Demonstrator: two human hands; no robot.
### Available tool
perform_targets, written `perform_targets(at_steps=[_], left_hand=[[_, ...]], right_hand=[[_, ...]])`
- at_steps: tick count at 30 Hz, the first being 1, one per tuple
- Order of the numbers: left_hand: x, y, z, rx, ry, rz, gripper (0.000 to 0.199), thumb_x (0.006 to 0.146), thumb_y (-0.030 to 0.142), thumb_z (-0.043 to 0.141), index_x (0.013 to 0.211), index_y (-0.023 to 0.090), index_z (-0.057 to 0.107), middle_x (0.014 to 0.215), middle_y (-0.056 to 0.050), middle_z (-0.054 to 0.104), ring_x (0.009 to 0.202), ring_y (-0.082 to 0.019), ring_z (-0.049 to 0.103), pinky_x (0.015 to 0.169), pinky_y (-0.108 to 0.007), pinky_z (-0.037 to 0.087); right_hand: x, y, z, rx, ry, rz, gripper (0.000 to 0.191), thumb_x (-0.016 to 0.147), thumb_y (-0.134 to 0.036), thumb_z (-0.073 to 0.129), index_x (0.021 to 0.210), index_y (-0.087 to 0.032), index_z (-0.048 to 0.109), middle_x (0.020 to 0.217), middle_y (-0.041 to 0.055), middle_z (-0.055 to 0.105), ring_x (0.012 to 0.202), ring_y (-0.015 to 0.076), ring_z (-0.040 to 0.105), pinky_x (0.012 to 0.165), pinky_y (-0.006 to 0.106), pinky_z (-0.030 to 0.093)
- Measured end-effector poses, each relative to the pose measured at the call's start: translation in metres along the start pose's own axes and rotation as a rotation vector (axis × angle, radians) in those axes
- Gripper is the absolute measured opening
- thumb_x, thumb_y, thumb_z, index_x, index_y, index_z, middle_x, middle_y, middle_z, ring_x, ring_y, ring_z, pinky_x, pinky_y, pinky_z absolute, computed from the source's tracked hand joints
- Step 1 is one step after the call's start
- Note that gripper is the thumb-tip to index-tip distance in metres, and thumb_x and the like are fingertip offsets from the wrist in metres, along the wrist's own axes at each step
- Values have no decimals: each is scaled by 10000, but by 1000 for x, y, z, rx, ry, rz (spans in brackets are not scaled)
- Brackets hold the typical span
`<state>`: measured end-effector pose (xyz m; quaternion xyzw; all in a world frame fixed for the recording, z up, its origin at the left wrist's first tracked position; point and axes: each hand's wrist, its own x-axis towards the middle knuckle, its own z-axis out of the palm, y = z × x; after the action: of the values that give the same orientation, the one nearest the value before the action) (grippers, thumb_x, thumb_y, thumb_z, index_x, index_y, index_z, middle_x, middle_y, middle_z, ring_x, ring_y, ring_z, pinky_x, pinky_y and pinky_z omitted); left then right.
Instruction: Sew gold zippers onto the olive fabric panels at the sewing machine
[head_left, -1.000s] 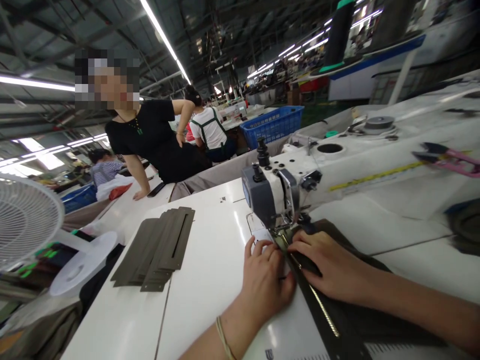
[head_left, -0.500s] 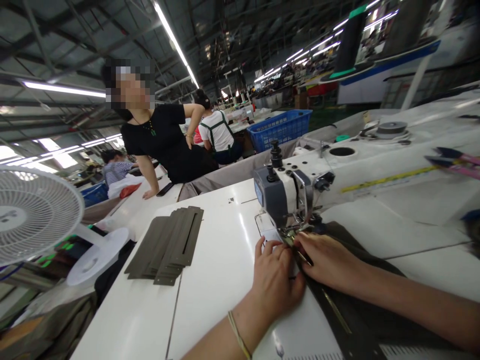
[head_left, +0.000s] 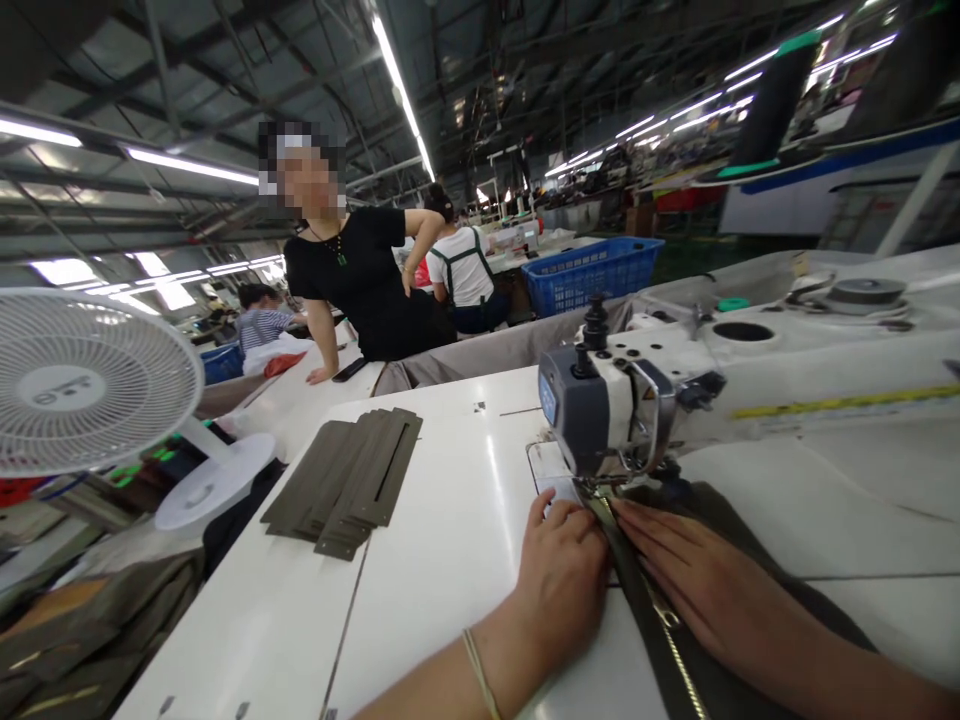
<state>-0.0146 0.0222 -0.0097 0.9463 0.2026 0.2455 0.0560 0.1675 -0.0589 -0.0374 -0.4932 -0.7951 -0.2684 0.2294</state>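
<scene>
Tube lights (head_left: 403,95) run under a dark roof, and our white table (head_left: 435,610) bears a stack of olive pieces (head_left: 345,480). Dark cloth (head_left: 636,590) with a brass zipper (head_left: 682,668) reaches from the sewing machine (head_left: 589,410) toward us. Our right hand (head_left: 694,570), bunched half a second ago, now lies flat on it, fingers straight; the slider (head_left: 668,618) shows beside the palm. Our left hand (head_left: 566,570) curls at the cloth's left edge; whether it grips, we cannot tell.
</scene>
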Motion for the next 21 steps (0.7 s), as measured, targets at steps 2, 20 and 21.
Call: perform_targets(at_steps=[2,20,21], left_hand=[[0,-1,3,-15,63,-50,116,845,73,515,838,172,575,901,-54,618,890,-208,578,941,-420,483],[11,-16,6,55,11,247,235,975,137,438,1091,145,642,1106,-134,688,1064,-247,651,907,-426,579],[11,-16,5,54,7,250,234,974,137,440,1090,145,643,1105,-134,688,1061,-246,652,907,-426,579]], right_hand=[[-1,-4,2,-12,-2,5,402,859,-80,394,1172,-54,643,1244,138,625,1143,228,578,934,359,526],[-1,-7,2,106,-88,112,406,862,-71,390,1173,-52,651,1282,170,592,1180,247,558,998,404,489],[0,-7,2,103,-88,114,405,862,-71,390,1172,-48,650,1282,174,591,1181,249,557,1001,407,486]])
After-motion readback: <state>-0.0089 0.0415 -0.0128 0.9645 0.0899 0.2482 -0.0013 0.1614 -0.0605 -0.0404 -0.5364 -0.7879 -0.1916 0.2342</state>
